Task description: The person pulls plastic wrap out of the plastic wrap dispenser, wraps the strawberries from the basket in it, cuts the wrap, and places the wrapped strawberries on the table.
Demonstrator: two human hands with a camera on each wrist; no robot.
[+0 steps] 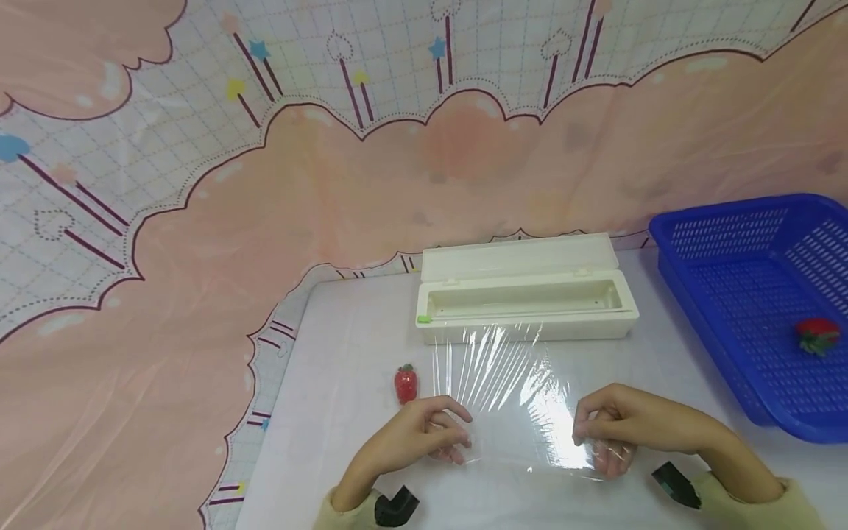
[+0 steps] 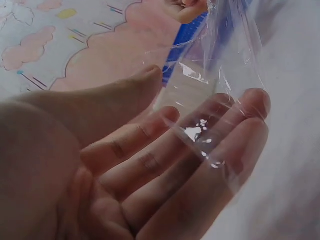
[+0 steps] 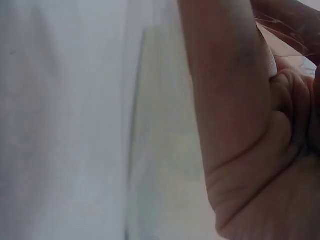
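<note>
Clear plastic film stretches from the front of a white box, whose lid stands raised, toward both hands. My left hand is at the film's near left corner; in the left wrist view the film lies over the fingers of the left hand, which are loosely bent, with the thumb apart from them. At the near right corner my right hand pinches the film between thumb and fingers. The right wrist view shows only part of the right hand, close up.
A red strawberry lies on the white table just beyond my left hand. At the right stands a blue basket with another strawberry inside. A green piece sits at the box's left end. Patterned cloth hangs behind.
</note>
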